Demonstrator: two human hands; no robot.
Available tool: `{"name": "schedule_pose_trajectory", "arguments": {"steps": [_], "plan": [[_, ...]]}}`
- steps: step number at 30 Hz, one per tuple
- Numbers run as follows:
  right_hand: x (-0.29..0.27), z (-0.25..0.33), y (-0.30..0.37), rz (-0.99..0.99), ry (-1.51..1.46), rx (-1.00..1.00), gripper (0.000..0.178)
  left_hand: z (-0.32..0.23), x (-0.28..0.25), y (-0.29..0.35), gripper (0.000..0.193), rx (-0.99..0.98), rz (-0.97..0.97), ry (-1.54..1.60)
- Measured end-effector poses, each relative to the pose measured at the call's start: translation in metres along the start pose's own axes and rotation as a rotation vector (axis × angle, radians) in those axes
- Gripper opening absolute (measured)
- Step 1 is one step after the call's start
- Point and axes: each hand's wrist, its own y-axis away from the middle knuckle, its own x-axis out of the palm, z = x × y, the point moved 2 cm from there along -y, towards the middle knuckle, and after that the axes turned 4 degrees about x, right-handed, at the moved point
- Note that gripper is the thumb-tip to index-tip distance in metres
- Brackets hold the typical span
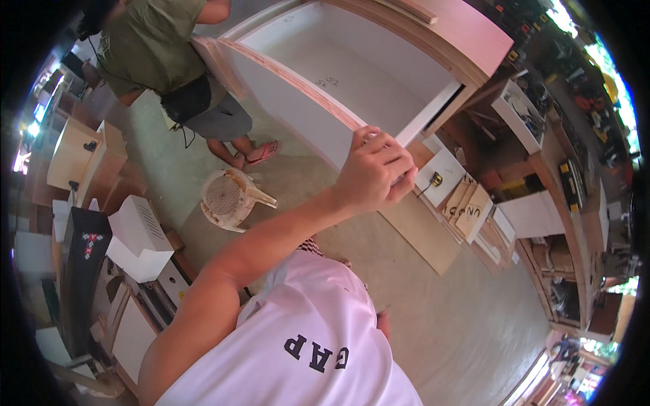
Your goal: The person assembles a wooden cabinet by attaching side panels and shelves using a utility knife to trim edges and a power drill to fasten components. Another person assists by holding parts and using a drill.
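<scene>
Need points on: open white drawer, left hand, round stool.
White drawer [362,91]: head view, on its bare inner bottom.
Left hand [377,164]: head view, on the back of the hand, at the drawer front's corner.
Round stool [226,197]: head view, on the seat.

A: Start with the nearest things; how many of each?
B: One drawer [284,108]; one cabinet [470,34]; one left hand [380,166], belonging to the wearer [318,318];
A: And people; how many show?
B: Two; the wearer and one co-worker [145,61]; on the latter I count one dark waist bag [187,100] and two feet [237,161], with one red sandal [263,153] plain to see;
A: What else comes singly?
B: One round stool [227,197]; one yellow-and-black tape measure [436,179]; one white vented box [140,247]; one tall dark box [78,291];
A: The boards [423,233] near the tape measure?
B: Several; they overlap, so I can't give an exact number;
A: And the tools [589,103] toward the right rim?
B: Many; too small and blurred to count.
</scene>
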Motion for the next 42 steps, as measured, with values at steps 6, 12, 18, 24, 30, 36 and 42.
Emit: {"name": "schedule_pose_trajectory", "arguments": {"steps": [6, 12, 18, 24, 30, 36, 42], "plan": [[0.259, 0.258, 0.165, 0.348, 0.444, -0.693, 0.057, 0.015, -0.004, 0.013, 0.012, 0.051, -0.045, 0.086], [0.420, 0.304, 0.384, 0.697, 0.568, -1.297, 0.067, 0.016, 0.006, 0.011, 0.019, 0.060, -0.106, 0.191], [0.477, 0.294, 0.410, 1.022, 0.773, -1.378, 0.072, 0.012, -0.016, 0.015, 0.012, 0.011, -0.055, 0.193], [0.529, 0.294, 0.412, 1.081, 1.141, -1.514, 0.055, -0.012, -0.028, 0.014, 0.008, -0.021, 0.064, -0.061], [0.535, 0.290, 0.424, 1.385, 1.331, -1.850, 0.044, -0.058, -0.016, 0.033, 0.036, -0.415, -0.279, -0.225], [0.531, 0.270, 0.442, 1.526, 1.387, -1.894, 0.042, 0.040, 0.051, 0.131, 0.066, -1.535, -1.218, 0.455], [0.520, 0.268, 0.432, 1.595, 1.636, -1.596, 0.035, 0.050, 0.139, 0.132, 0.072, -1.273, -0.987, 0.895]]}}
